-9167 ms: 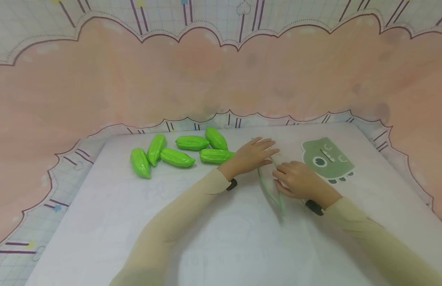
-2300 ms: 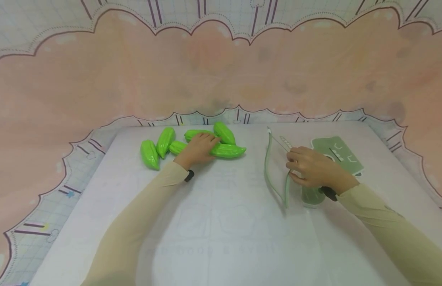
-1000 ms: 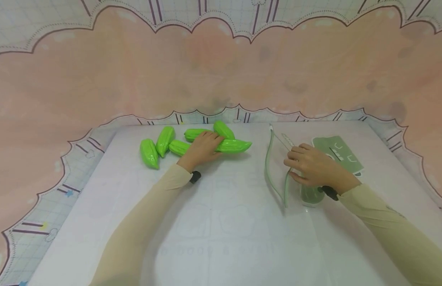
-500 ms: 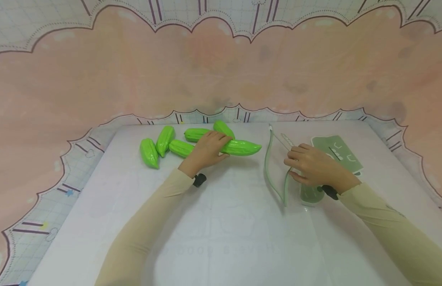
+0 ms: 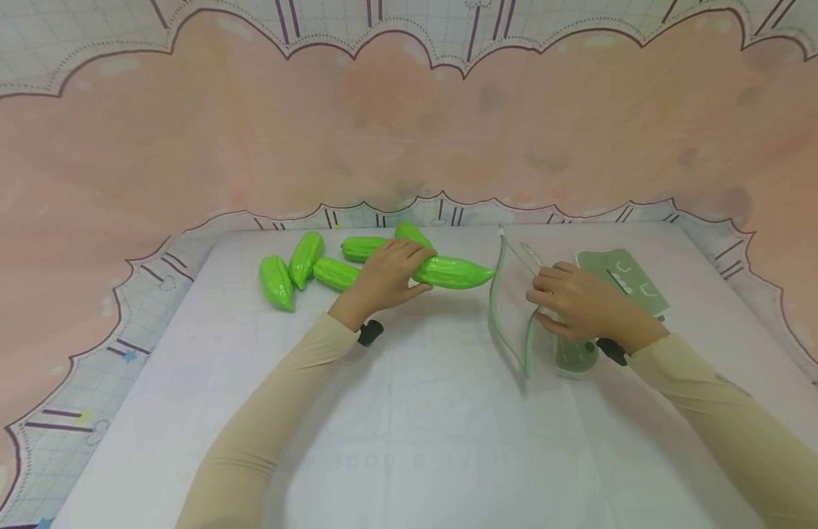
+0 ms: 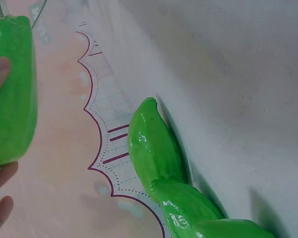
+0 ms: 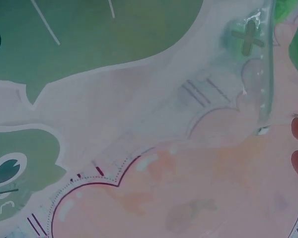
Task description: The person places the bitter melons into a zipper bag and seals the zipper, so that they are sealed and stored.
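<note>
My left hand (image 5: 390,275) grips a glossy, bright green ridged gourd (image 5: 455,272) from above. The gourd points right, its tip right at the green-edged mouth (image 5: 494,312) of a clear plastic bag. In the left wrist view this gourd (image 6: 15,94) fills the left edge, with some fingertips beside it. My right hand (image 5: 574,303) pinches the bag's near rim, so the mouth gapes toward the left. The bag bears a green cartoon dinosaur print (image 5: 623,279); the right wrist view shows its clear film and green edge strip (image 7: 266,74). Parts of the bag lie hidden behind my right hand.
Several more green gourds lie left of the bag, among them one at the far left (image 5: 276,283) and one at the back (image 5: 411,235). A white covering (image 5: 382,411) spreads over the table. Behind rises a peach backdrop (image 5: 316,132) with scalloped trim.
Earlier both hands were at the bag's mouth. My left hand then went to the gourds, took one, and has carried it right to the mouth. My right hand stays on the bag.
</note>
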